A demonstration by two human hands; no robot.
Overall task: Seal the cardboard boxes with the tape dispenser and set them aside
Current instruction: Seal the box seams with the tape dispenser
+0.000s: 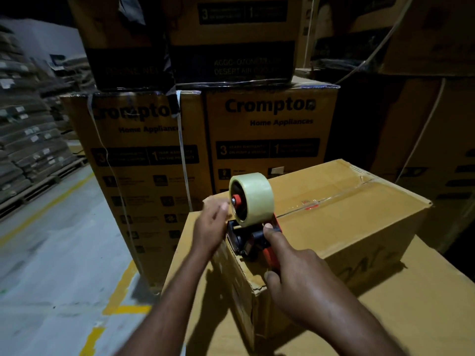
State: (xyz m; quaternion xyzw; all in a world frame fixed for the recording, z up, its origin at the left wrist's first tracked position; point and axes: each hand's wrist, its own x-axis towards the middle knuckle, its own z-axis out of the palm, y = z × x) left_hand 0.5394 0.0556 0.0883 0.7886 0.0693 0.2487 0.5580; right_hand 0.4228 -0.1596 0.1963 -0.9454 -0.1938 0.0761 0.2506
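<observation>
While the right hand point(300, 276) is clenched round the red handle of the tape dispenser point(253, 235), whose front end sits at the near end of the cardboard box point(359, 222) by its top seam, the blurred left hand point(209, 227) hovers just beside it, fingers loose, grasping nothing I can make out. Unless that hand steadies the box, which rests on a larger carton point(411, 304), a hard pull could slide it or wrinkle the tape, and those fingers are near the cutter. Beyond stand stacked Crompton cartons point(270, 129).
</observation>
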